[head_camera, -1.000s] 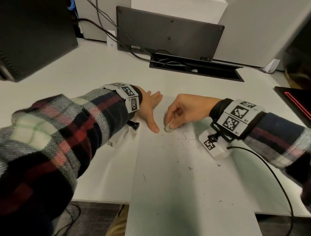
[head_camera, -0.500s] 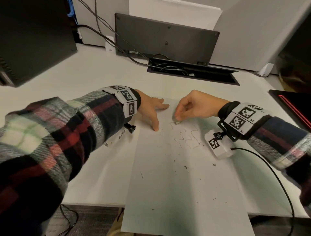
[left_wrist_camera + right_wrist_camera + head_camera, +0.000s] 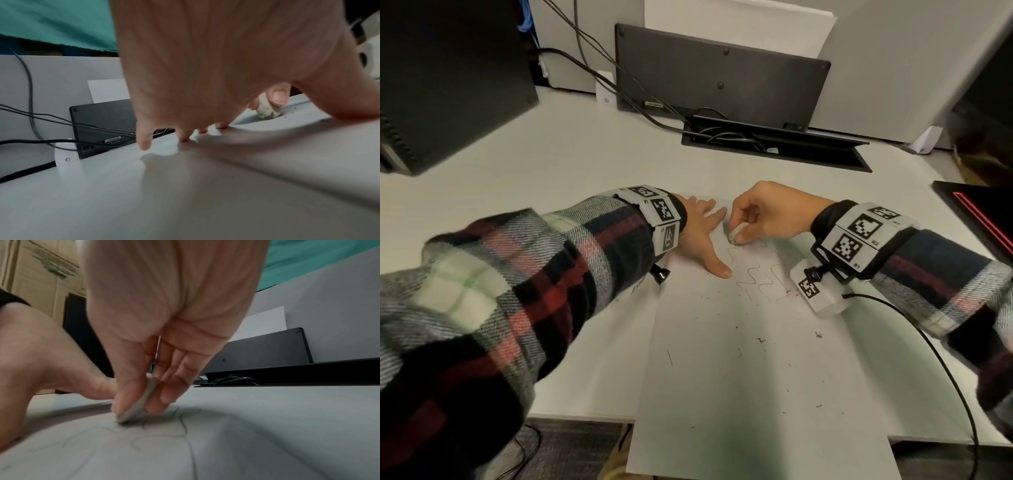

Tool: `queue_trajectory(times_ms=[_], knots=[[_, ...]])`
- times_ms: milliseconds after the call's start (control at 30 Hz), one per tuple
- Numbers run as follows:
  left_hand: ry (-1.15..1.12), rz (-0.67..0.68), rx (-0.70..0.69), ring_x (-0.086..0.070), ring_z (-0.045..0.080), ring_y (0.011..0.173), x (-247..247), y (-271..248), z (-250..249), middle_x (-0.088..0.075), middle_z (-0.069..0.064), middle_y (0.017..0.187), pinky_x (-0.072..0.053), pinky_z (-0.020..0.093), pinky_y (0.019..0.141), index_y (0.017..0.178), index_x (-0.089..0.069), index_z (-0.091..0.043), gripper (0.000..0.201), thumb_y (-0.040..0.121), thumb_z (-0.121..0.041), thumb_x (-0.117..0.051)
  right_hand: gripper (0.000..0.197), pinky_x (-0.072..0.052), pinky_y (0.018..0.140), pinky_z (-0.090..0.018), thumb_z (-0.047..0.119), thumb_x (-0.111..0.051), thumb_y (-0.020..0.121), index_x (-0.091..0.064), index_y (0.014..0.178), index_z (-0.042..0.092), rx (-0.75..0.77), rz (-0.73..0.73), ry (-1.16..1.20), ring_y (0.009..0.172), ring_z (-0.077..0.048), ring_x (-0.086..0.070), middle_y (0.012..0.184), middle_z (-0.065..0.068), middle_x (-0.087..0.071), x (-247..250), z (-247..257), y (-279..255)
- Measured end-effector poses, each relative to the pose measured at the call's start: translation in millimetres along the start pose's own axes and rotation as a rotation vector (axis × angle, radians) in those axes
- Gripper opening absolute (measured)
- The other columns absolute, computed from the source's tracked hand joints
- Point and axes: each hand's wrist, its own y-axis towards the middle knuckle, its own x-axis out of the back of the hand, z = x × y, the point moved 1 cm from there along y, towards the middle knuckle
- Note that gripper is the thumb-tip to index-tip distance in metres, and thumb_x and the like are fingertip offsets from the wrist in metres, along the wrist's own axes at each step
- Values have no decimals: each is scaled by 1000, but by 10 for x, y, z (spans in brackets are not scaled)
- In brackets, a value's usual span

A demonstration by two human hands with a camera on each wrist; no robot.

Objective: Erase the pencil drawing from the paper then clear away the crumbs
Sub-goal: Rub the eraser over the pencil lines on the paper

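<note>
Right hand (image 3: 770, 214) pinches eraser (image 3: 734, 235) between thumb and fingers, its lower edge on the paper (image 3: 756, 377) at the top of the pencil squiggle (image 3: 753, 274). Left hand (image 3: 700, 236) spread flat, pressing paper's upper left edge. Crumbs (image 3: 760, 340) scattered mid-sheet on desk (image 3: 551, 171).

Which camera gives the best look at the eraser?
The left wrist view: the eraser faces the camera, its smudged tip touching the paper, pinched by the right hand. The right wrist view shows it edge-on and blurred. The head view shows only a small pale end under the fingers.
</note>
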Motion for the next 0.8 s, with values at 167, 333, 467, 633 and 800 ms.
queue_trajectory(times_ms=[167,333,467,633,800], knots=[[-1,17,1,17,22,143,6,-14,-17,24,-3,154,0,44,115,146,20,-31,115,69,-75,-54,11,-51,72,-28,9,-76,74,-71,79,18,31,143,142,67,-14,-58,83,-11,-72,-49,43,-81],[-9,26,-7,17,23,143,18,-20,-10,25,-2,154,1,44,115,145,20,-33,114,69,-75,-54,10,-48,70,-24,15,-75,75,-72,83,20,37,24,11,62,-3,-52,87,-8,-71,-33,35,46],[-17,36,16,20,23,142,14,-16,-17,25,-3,154,4,45,114,145,19,-31,115,68,-75,-55,12,-50,71,-29,12,-76,74,-72,78,22,38,154,113,67,-14,-57,84,-12,-72,-72,78,-92],[13,25,9,19,24,143,18,-13,-11,24,-2,154,2,45,114,145,21,-32,115,68,-76,-53,8,-51,74,-31,15,-75,76,-71,80,21,37,26,14,69,-10,-57,88,-11,-71,-28,59,9],[-25,31,13,20,23,142,22,-14,-21,24,-3,155,4,44,114,146,18,-32,115,68,-74,-57,14,-52,71,-26,10,-75,76,-69,75,22,53,184,131,67,-17,-61,83,-14,-72,-87,120,-107]])
